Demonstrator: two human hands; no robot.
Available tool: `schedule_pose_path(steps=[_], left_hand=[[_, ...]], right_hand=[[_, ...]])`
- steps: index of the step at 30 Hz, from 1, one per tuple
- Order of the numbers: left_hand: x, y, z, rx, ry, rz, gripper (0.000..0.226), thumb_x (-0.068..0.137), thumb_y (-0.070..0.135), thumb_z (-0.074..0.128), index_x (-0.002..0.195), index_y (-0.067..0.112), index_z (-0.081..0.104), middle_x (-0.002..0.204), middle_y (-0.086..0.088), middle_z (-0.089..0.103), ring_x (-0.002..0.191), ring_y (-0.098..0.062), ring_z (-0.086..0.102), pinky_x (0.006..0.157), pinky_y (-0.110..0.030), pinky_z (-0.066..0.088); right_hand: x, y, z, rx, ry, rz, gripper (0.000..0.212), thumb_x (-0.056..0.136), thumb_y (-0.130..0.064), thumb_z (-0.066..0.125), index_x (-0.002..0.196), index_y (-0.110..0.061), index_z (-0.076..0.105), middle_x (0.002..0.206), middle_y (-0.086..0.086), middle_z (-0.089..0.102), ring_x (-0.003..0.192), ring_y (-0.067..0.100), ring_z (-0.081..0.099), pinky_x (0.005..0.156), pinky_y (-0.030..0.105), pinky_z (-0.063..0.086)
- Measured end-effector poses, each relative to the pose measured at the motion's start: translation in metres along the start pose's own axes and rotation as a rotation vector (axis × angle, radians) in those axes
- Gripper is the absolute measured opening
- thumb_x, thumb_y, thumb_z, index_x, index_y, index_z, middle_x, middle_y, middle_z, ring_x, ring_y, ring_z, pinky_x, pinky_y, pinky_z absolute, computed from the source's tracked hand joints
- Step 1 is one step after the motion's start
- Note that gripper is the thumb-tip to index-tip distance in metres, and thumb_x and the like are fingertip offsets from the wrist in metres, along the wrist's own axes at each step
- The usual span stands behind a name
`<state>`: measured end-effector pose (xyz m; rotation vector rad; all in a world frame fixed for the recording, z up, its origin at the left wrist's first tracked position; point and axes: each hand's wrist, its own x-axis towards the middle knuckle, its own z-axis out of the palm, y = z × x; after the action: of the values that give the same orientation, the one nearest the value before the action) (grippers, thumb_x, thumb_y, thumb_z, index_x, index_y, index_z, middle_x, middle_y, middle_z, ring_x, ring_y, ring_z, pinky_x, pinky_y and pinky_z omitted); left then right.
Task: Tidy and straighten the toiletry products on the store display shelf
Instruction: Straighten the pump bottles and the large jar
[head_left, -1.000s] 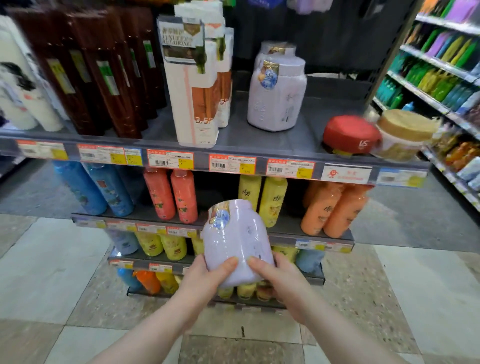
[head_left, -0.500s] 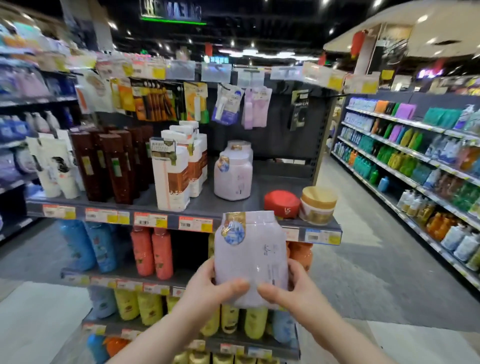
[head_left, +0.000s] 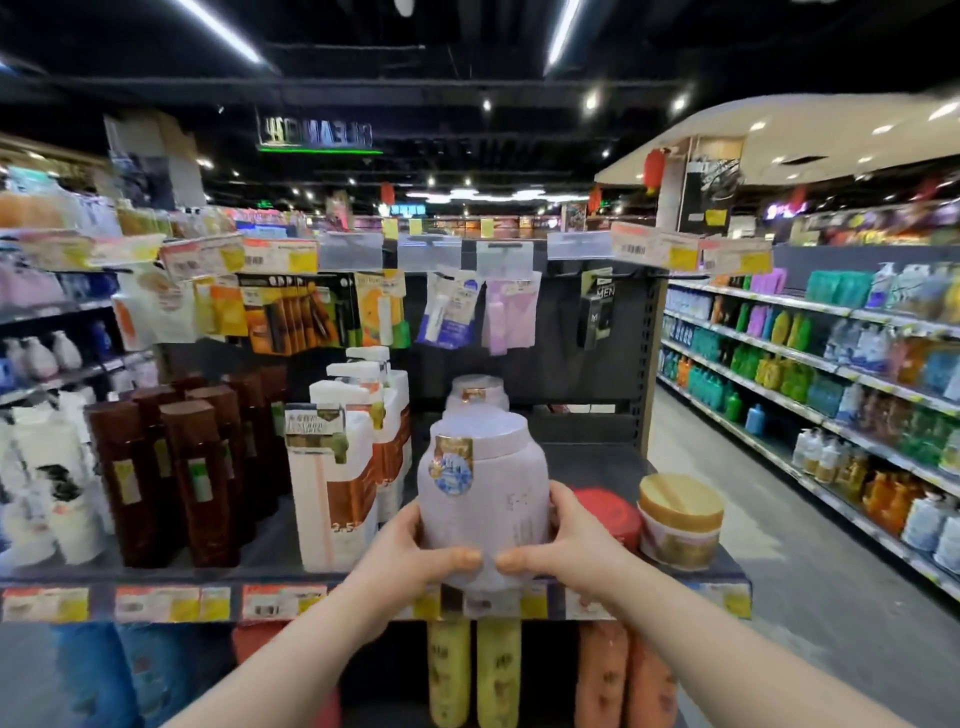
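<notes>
Lilac jar (head_left: 485, 493) held upright w/ left hand (head_left: 415, 545) & right hand (head_left: 569, 540) fingers curled round its base.

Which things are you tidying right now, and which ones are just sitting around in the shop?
Part of the job:
lilac jar, gripped by left hand and right hand
shelf
second jar behind
red-lid jar, gold-lid jar
brown bottles, pump bottles

Just there:
hanging packets
side aisle shelves
red lantern
ceiling light
</notes>
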<state>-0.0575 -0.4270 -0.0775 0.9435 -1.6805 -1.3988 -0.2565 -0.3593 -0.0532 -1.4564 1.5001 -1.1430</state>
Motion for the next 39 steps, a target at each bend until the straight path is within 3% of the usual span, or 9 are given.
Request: schedule_pose_path(steps=[6, 10, 17, 23, 27, 31, 35, 37, 39], left_hand=[[0.053, -0.029, -0.020, 0.113, -0.017, -0.017, 0.078, 0.026, 0.044, 0.090, 0.095, 0.037, 0.053, 0.084, 0.034, 0.067, 0.082, 0.012, 0.063, 0.056, -0.007, 0.049], [0.074, -0.042, -0.023, 0.190, -0.002, -0.021, 0.079, 0.021, 0.054, 0.088, 0.091, 0.040, 0.053, 0.081, 0.032, 0.065, 0.086, 0.011, 0.058, 0.058, -0.004, 0.045], [0.100, -0.048, -0.014, 0.352, -0.009, -0.064, 0.103, 0.038, 0.052, 0.080, 0.129, 0.029, 0.040, 0.124, 0.011, 0.053, 0.118, -0.011, 0.049, 0.104, -0.035, 0.040], [0.101, -0.041, -0.014, 0.420, -0.012, -0.101, 0.101, 0.044, 0.049, 0.083, 0.132, 0.022, 0.041, 0.131, 0.005, 0.052, 0.121, -0.013, 0.048, 0.105, -0.035, 0.039], [0.088, -0.045, -0.015, 0.445, 0.014, -0.080, 0.092, 0.036, 0.053, 0.081, 0.118, 0.027, 0.047, 0.116, 0.012, 0.058, 0.105, -0.004, 0.054, 0.083, -0.016, 0.044], [0.080, -0.044, -0.012, 0.457, 0.056, -0.071, 0.103, 0.034, 0.056, 0.079, 0.125, 0.023, 0.043, 0.121, 0.009, 0.056, 0.112, -0.009, 0.052, 0.095, -0.027, 0.044], [0.070, -0.042, -0.007, 0.402, 0.041, -0.022, 0.117, 0.045, 0.049, 0.084, 0.141, 0.032, 0.022, 0.135, 0.014, 0.045, 0.126, -0.006, 0.042, 0.107, -0.034, 0.037], [0.066, -0.045, -0.005, 0.395, 0.057, 0.000, 0.109, 0.050, 0.045, 0.084, 0.139, 0.038, 0.022, 0.135, 0.018, 0.043, 0.126, -0.004, 0.040, 0.107, -0.032, 0.036], [0.065, -0.047, -0.005, 0.378, 0.069, 0.009, 0.101, 0.052, 0.042, 0.083, 0.134, 0.045, 0.023, 0.133, 0.018, 0.045, 0.125, -0.003, 0.042, 0.105, -0.029, 0.036]], right_hand=[[0.053, 0.022, 0.014, -0.166, 0.050, 0.068, 0.091, 0.046, -0.029, 0.089, 0.121, -0.019, 0.038, 0.107, -0.012, 0.055, 0.102, 0.007, 0.055, 0.076, 0.018, 0.048], [0.074, 0.036, 0.017, -0.196, 0.056, 0.145, 0.086, 0.046, -0.030, 0.087, 0.114, -0.024, 0.035, 0.112, -0.009, 0.053, 0.106, 0.011, 0.053, 0.085, 0.026, 0.048], [0.102, 0.050, 0.011, -0.223, 0.047, 0.186, 0.080, 0.052, -0.026, 0.085, 0.110, -0.025, 0.031, 0.107, -0.010, 0.049, 0.101, 0.009, 0.050, 0.071, 0.018, 0.043], [0.104, 0.052, 0.007, -0.231, 0.008, 0.190, 0.085, 0.055, -0.028, 0.086, 0.118, -0.023, 0.030, 0.109, -0.010, 0.047, 0.103, 0.010, 0.048, 0.079, 0.021, 0.042], [0.091, 0.055, 0.006, -0.247, -0.017, 0.142, 0.080, 0.052, -0.032, 0.087, 0.110, -0.027, 0.031, 0.103, -0.014, 0.049, 0.099, 0.007, 0.050, 0.070, 0.015, 0.042], [0.081, 0.057, 0.006, -0.226, -0.017, 0.089, 0.077, 0.054, -0.033, 0.085, 0.110, -0.028, 0.034, 0.102, -0.017, 0.048, 0.100, 0.006, 0.050, 0.065, 0.012, 0.040], [0.079, 0.057, 0.005, -0.205, -0.020, 0.070, 0.076, 0.056, -0.032, 0.085, 0.111, -0.027, 0.034, 0.104, -0.017, 0.049, 0.098, 0.003, 0.049, 0.063, 0.010, 0.040], [0.079, 0.056, 0.007, -0.222, -0.034, 0.073, 0.079, 0.056, -0.031, 0.085, 0.117, -0.024, 0.035, 0.110, -0.013, 0.049, 0.104, 0.005, 0.049, 0.068, 0.011, 0.041], [0.078, 0.049, 0.007, -0.246, -0.049, 0.054, 0.097, 0.056, -0.030, 0.086, 0.133, -0.015, 0.028, 0.128, -0.007, 0.043, 0.120, 0.010, 0.044, 0.088, 0.019, 0.043]])
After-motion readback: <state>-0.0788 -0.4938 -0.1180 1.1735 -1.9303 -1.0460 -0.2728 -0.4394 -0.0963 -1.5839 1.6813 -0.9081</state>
